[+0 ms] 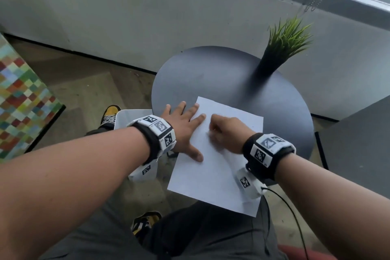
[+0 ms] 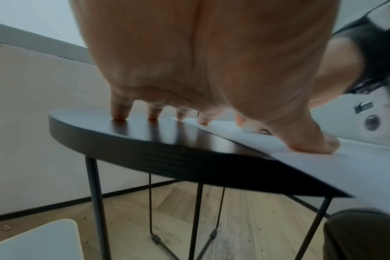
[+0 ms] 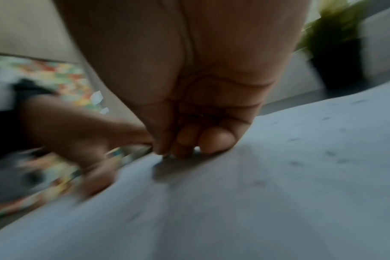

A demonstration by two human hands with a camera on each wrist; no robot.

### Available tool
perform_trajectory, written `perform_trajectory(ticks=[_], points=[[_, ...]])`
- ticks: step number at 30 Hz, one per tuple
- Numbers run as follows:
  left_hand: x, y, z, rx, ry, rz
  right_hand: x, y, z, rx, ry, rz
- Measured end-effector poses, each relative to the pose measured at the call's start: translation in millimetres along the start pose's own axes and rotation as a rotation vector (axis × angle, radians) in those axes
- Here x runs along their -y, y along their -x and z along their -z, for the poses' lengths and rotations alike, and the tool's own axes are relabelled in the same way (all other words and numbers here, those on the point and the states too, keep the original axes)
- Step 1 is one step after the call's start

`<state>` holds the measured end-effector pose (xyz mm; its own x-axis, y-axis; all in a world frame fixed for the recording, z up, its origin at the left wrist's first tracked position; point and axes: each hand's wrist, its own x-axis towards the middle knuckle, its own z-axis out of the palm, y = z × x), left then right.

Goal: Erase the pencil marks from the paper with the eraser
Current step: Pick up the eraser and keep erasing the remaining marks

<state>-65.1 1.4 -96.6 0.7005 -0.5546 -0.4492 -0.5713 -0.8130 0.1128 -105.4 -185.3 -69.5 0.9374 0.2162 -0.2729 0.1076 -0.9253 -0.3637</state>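
Observation:
A white sheet of paper (image 1: 211,175) lies on the round dark table (image 1: 211,74), its near end hanging past the edge over my lap. My left hand (image 1: 191,133) lies flat with fingers spread, thumb and two fingers pressing the paper's left edge (image 2: 356,167), the other fingers on the table. My right hand (image 1: 215,131) is curled, blurred by motion, its fingertips (image 3: 180,151) pinched together against the paper (image 3: 256,193). The eraser is almost wholly hidden inside that pinch. Faint pencil marks (image 3: 327,153) dot the paper to the right.
A potted grass plant (image 1: 282,48) stands at the table's far right. A white seat (image 1: 130,116) sits left of the table, beside my shoes. A multicoloured panel (image 1: 21,101) stands at far left. A black cable (image 1: 291,217) trails from my right wrist.

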Motion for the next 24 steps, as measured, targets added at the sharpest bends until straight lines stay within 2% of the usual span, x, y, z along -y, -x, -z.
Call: perform_trajectory(ticks=[2, 3, 4, 7, 8, 12, 13, 16, 18, 22, 24], points=[[-0.2, 0.7, 0.3, 0.014, -0.008, -0.008, 15.1, 17.4, -5.6, 0.172, 0.067, 0.191], [-0.7, 0.9, 1.4, 0.025, -0.017, -0.011, 14.7, 18.9, -4.4, 0.197, 0.099, 0.218], [-1.3, 1.2, 2.8, 0.036, -0.025, -0.012, 10.6, 15.5, -1.2, 0.162, 0.118, 0.193], [-3.2, 0.9, 6.1, 0.053, -0.034, -0.005, -9.7, 1.9, 7.6, -0.061, 0.105, -0.022], [-3.4, 1.1, 6.6, 0.056, -0.036, -0.001, -10.0, 2.6, 5.5, -0.071, 0.110, -0.011], [-4.3, 1.6, 8.0, 0.061, -0.047, -0.001, 16.9, 23.9, -10.5, 0.206, 0.147, 0.238], [-4.5, 1.8, 8.0, 0.060, -0.046, -0.002, 16.5, 23.5, -7.7, 0.208, 0.145, 0.230], [-4.7, 2.0, 7.3, 0.048, -0.044, 0.002, -0.9, 7.3, 5.8, 0.041, 0.096, 0.055], [-4.6, 1.4, 6.2, 0.046, -0.045, 0.007, -0.7, 9.4, 2.9, -0.008, 0.096, 0.039], [-5.0, 0.6, 6.0, 0.033, -0.064, 0.007, 21.2, 34.6, -11.9, 0.196, 0.134, 0.219], [-6.0, 0.0, 7.4, 0.015, -0.063, 0.018, 10.0, 33.2, -6.6, 0.142, 0.120, 0.138]])
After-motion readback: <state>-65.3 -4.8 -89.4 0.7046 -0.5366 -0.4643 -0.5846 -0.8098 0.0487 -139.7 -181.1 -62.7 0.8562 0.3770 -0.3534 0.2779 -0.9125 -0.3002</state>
